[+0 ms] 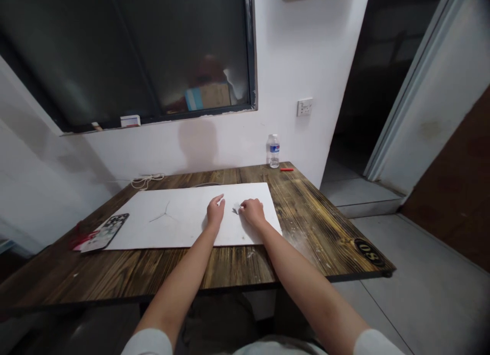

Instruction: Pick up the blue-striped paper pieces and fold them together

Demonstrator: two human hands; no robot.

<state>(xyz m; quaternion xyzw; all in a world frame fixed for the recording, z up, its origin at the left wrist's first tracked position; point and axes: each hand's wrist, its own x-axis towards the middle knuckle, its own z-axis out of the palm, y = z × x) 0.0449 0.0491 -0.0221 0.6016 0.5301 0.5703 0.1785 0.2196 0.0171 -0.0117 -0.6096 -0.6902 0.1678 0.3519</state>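
My left hand point(215, 212) and my right hand point(252, 213) rest side by side on a large white sheet point(229, 232) lying on a dark wooden table point(115, 273). A small grey scrap point(235, 208) lies between them, with my right fingertips at its edge. I cannot tell whether they grip it. My left hand holds nothing. A thin Y-shaped mark point(163, 212) lies on the sheet's left part, well away from both hands.
A phone in a patterned case point(105, 232) lies at the sheet's left end, over a red item point(84, 241). A coiled white cord point(147, 180), a water bottle point(273, 150) and a red stick point(287, 169) are along the table's far side, against a white wall point(225, 140).
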